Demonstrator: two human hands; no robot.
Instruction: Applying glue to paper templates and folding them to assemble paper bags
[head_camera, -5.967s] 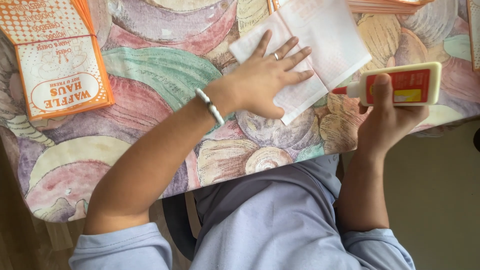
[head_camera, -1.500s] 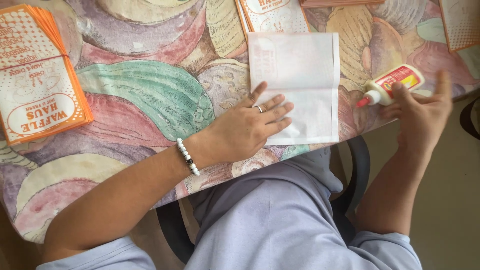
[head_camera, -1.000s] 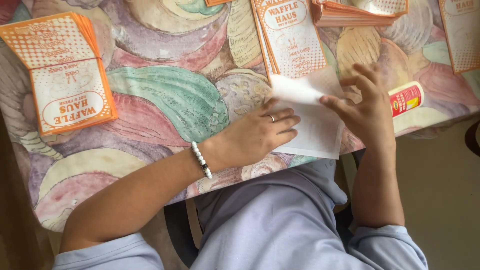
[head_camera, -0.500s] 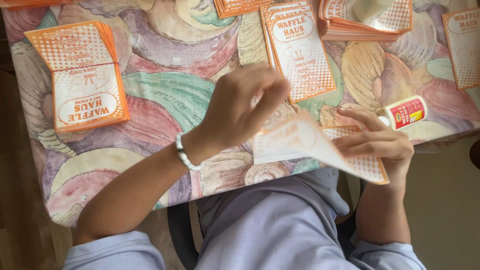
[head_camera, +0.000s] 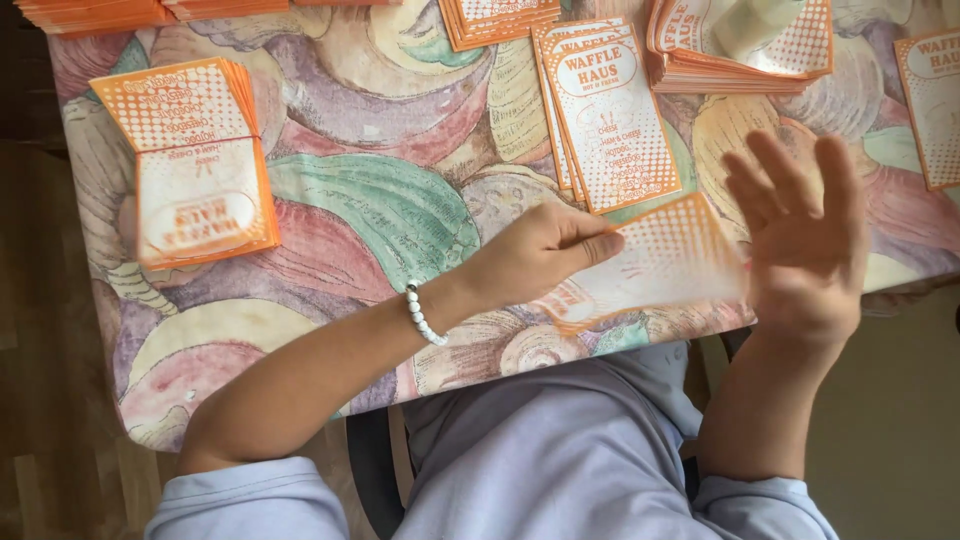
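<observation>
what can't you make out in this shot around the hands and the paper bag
- Paper bag in the left hand, head view: blurred, its print unclear.
- Right hand, head view: open and raised, blurred; it hides the table behind it, so nothing there can be seen.
- Stacks along the top edge: cut off by the frame.
- Pale thing on the top right stack: cut off, kind unclear.

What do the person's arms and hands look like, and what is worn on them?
Both arms are bare from the elbow down, with light blue-grey sleeves ending near the elbows. The left hand has a bracelet of white beads at its wrist. The right hand shows no jewellery or glove here.
</observation>
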